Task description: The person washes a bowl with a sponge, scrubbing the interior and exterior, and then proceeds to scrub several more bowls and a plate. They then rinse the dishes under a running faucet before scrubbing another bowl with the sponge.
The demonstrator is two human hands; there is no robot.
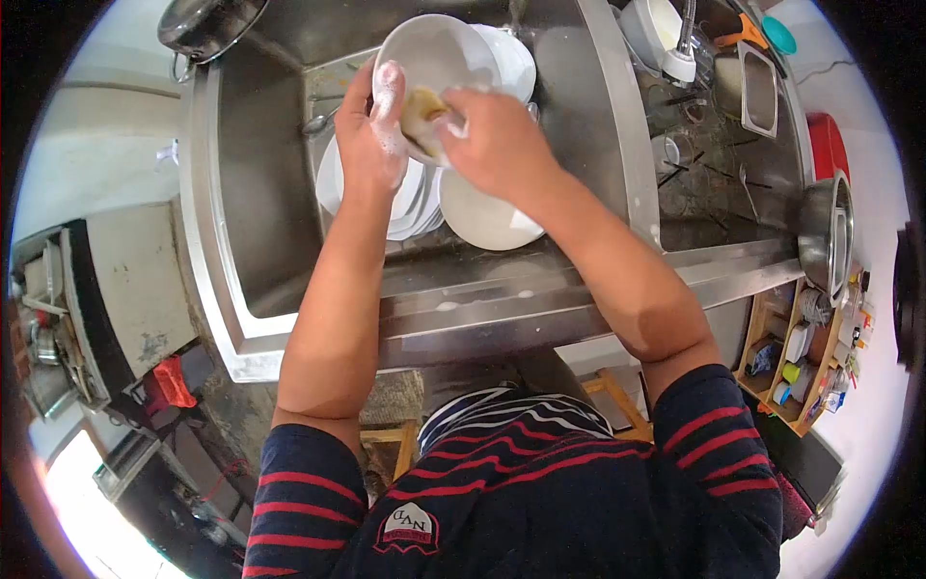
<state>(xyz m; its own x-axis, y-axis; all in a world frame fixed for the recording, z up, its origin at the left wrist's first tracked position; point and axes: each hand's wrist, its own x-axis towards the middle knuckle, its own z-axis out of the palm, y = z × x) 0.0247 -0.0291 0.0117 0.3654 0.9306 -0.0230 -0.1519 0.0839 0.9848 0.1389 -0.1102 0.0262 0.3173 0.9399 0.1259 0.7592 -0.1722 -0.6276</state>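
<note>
Over the left basin of a metal sink [270,232], my left hand [374,130] holds a white bowl [444,48] by its left rim, with soap foam on the thumb and wrist. The bowl is tilted. Inside it, my right hand [492,135] is closed around a yellowish sponge [422,116], pressed to the bowl's inner side. Beneath the hands lie stacked white plates [415,207] and a round white dish [482,214]. Another white dish [513,63] shows behind the bowl.
A spoon [318,123] lies in the basin's left part. The right basin holds a metal container [758,92], glasses and cutlery near a faucet [680,63]. A metal pot [207,27] stands at the upper left; a steel bowl [818,236] is at the right edge.
</note>
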